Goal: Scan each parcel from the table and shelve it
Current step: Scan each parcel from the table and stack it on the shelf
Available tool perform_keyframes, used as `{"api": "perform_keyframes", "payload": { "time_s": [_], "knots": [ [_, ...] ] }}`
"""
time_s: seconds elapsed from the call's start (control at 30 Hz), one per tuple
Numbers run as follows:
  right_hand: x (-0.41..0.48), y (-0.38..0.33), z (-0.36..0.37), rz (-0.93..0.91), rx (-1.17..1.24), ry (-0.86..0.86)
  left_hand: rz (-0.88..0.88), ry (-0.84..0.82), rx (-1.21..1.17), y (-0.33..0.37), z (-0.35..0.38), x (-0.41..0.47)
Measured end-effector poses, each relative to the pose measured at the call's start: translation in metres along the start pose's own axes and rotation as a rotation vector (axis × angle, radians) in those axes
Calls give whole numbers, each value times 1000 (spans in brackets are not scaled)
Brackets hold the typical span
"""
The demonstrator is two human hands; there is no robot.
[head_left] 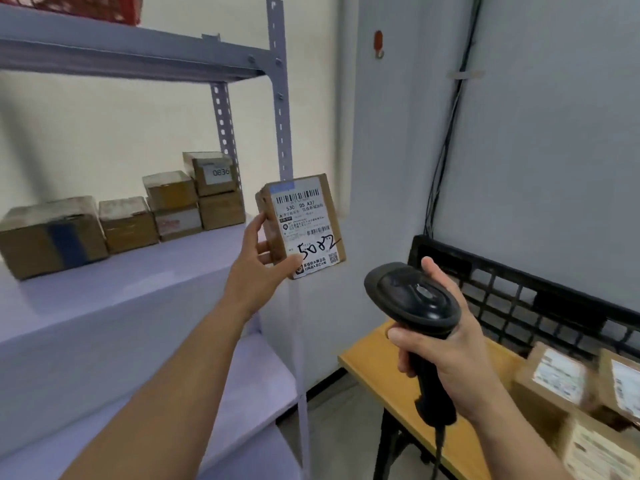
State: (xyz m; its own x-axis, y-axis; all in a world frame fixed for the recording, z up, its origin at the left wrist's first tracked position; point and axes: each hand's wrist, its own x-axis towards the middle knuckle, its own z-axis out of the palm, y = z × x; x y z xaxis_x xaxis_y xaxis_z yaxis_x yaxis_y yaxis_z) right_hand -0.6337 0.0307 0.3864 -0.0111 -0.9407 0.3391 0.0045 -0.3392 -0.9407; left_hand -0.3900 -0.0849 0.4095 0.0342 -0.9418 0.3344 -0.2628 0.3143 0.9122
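**Parcel held up for the scanner beside the shelf**

The shelf fills the space to the left of the held parcel, its board carrying a row of boxes pushed toward the back, some stacked two high. That leaves bare board at the front edge, nearest the grip, which looks like the likely spot for this one.

The table lies below and to the right of the scanner hand, with more parcels waiting on it, labels up. A black crate stands behind them against the wall.

The parcel is in the air, level with the shelf's corner post and just past its front edge. The left hand closes on its left side and lower corner, thumb on the label's bottom edge, fingers behind. It is tilted so the label faces back toward the scanner, barcodes uncovered, presumably so they can be read.

The right hand is wrapped firmly round the handle of the scanner, forefinger raised along the head. The head points up toward the label, near it but not touching. Whether the scan has registered cannot be told.
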Motion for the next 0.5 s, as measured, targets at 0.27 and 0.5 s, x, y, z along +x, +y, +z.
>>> {"api": "perform_keyframes", "payload": {
  "time_s": [0.27,0.5],
  "knots": [
    [58,17,80,32,34,-134,-10,295,82,-9,-110,39],
    [97,25,127,65,42,-203,-97,463,84,-11,-197,86]
  ]
}}
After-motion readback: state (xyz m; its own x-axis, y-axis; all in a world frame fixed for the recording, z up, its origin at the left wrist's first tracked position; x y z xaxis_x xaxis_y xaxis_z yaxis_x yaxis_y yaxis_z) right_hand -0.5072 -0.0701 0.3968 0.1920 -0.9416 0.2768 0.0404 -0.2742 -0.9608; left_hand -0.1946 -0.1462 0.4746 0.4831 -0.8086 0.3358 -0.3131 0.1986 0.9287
